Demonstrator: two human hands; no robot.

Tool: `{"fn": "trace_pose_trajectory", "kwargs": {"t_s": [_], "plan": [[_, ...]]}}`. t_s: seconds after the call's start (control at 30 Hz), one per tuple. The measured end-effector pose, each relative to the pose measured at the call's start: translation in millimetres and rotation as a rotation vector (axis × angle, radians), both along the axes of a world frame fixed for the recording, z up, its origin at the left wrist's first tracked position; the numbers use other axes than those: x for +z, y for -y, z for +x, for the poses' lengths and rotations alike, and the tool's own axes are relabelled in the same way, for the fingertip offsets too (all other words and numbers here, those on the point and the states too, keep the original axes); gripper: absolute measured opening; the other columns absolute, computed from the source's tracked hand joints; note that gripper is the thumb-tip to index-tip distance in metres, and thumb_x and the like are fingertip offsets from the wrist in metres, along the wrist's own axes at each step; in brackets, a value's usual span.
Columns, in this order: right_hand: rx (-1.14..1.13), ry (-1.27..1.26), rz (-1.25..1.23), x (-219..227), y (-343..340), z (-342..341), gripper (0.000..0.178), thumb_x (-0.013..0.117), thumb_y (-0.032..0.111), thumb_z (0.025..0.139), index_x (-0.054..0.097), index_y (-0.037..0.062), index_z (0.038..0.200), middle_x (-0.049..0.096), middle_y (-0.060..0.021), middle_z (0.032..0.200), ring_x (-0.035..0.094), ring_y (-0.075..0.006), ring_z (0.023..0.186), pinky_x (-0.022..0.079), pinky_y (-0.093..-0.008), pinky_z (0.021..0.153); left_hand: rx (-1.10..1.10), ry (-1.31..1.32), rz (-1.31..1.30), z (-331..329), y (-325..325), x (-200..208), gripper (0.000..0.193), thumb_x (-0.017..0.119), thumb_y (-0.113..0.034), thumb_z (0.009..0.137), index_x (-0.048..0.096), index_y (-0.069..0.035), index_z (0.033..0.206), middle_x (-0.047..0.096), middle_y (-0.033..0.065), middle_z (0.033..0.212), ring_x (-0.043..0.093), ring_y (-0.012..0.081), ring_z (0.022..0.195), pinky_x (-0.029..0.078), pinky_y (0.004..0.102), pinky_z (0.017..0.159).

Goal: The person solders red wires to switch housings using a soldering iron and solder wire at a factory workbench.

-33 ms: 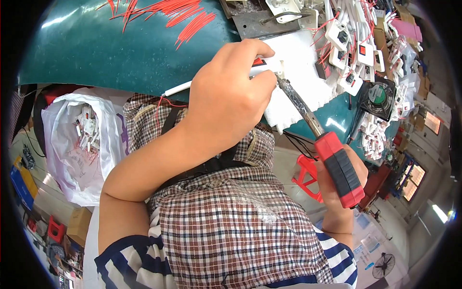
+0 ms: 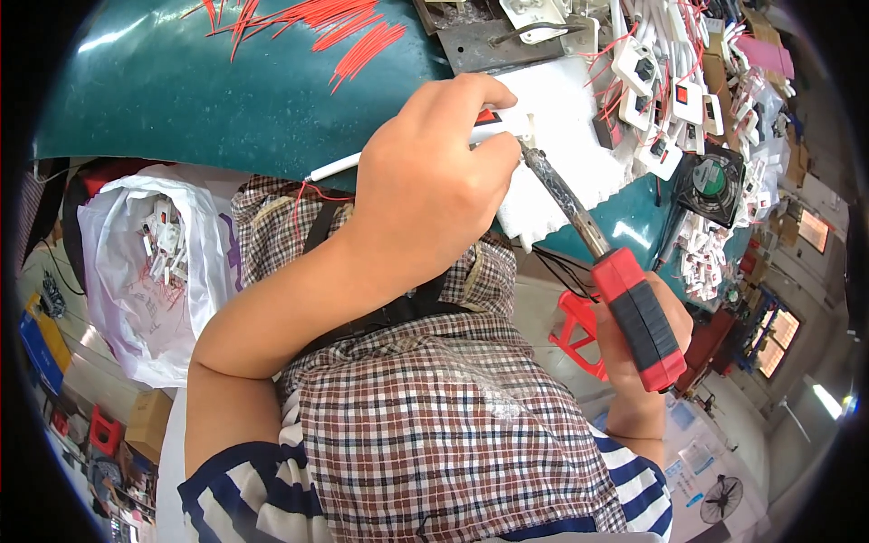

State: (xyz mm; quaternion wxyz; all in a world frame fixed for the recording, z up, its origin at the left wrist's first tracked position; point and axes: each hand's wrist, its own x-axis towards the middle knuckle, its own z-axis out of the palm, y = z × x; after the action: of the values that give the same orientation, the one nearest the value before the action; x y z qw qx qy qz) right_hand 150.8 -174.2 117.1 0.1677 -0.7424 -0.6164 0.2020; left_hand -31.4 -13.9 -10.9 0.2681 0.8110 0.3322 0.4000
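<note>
Surface (image 2: 226,100): green, smooth, glossy, with bright reflections. Pad (image 2: 566,127), centre: white, matt, slightly rough; paper or cloth, cannot tell. Soldering iron (image 2: 641,321), right: handle of red and black plastic, smooth; shaft of metal, stained and rough. White cable (image 2: 333,166): smooth plastic covering. Red wires (image 2: 335,23), far: plastic-coated, smooth. Plate (image 2: 471,50), far: dark metal, worn. Bag (image 2: 113,299), left: white plastic film, creased, faintly shiny. Apron (image 2: 444,398), near: checked woven cloth, matt. Box (image 2: 148,423), near left: brown cardboard, matt.
</note>
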Motion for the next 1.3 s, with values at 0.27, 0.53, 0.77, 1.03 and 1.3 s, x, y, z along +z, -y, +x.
{"fn": "trace_pose_trajectory", "kwargs": {"t_s": [0.27, 0.53, 0.77, 1.03, 1.3], "plan": [[0.021, 0.083, 0.078, 6.2, -3.1, -5.3, 0.017, 0.072, -0.003, 0.073, 0.066, 0.0012, 0.088, 0.061, -0.0096, 0.073, 0.063, -0.0225, 0.063, 0.050, -0.0292, 0.061, 0.028, 0.038, -0.007, 1.5, -1.0, -0.6, 0.017, 0.082, -0.005, 0.072, 0.065, -0.006, 0.074, 0.068, 0.0082, 0.111, 0.067, 0.0260, 0.090, 0.054, 0.0348, 0.073], [0.050, 0.079, 0.070, 5.0, -6.3, -5.0, 0.016, 0.072, -0.004, 0.073, 0.065, 0.0020, 0.086, 0.061, -0.0091, 0.073, 0.063, -0.0221, 0.063, 0.049, -0.0287, 0.061, 0.035, 0.028, -0.009, 1.4, 0.4, -0.3, 0.017, 0.082, -0.004, 0.072, 0.065, -0.006, 0.075, 0.068, 0.0087, 0.110, 0.067, 0.0256, 0.088, 0.054, 0.0344, 0.072], [0.050, 0.064, 0.088, 0.6, -4.6, -2.7, 0.016, 0.072, -0.004, 0.073, 0.064, 0.0015, 0.085, 0.062, -0.0095, 0.074, 0.063, -0.0222, 0.064, 0.050, -0.0285, 0.063, 0.019, 0.039, 0.005, 2.1, -0.5, -0.8, 0.015, 0.081, -0.005, 0.073, 0.066, -0.005, 0.075, 0.068, 0.0083, 0.110, 0.067, 0.0254, 0.089, 0.054, 0.0345, 0.072], [0.040, 0.087, 0.053, 1.8, -5.6, -2.5, 0.017, 0.074, -0.004, 0.072, 0.065, 0.0023, 0.085, 0.063, -0.0098, 0.075, 0.065, -0.0230, 0.066, 0.051, -0.0288, 0.063, 0.018, 0.013, 0.007, 2.2, 0.1, -0.2, 0.015, 0.080, -0.005, 0.072, 0.066, -0.005, 0.075, 0.068, 0.0081, 0.111, 0.067, 0.0255, 0.091, 0.055, 0.0350, 0.074], [0.015, 0.114, 0.032, 3.4, -5.8, -5.2, 0.019, 0.075, -0.004, 0.071, 0.064, 0.0043, 0.084, 0.063, -0.0082, 0.074, 0.065, -0.0222, 0.065, 0.051, -0.0285, 0.063, 0.012, -0.011, 0.009, 2.4, 1.1, -0.3, 0.015, 0.080, -0.005, 0.073, 0.065, -0.004, 0.075, 0.068, 0.0076, 0.112, 0.067, 0.0256, 0.091, 0.055, 0.0353, 0.075]]}}
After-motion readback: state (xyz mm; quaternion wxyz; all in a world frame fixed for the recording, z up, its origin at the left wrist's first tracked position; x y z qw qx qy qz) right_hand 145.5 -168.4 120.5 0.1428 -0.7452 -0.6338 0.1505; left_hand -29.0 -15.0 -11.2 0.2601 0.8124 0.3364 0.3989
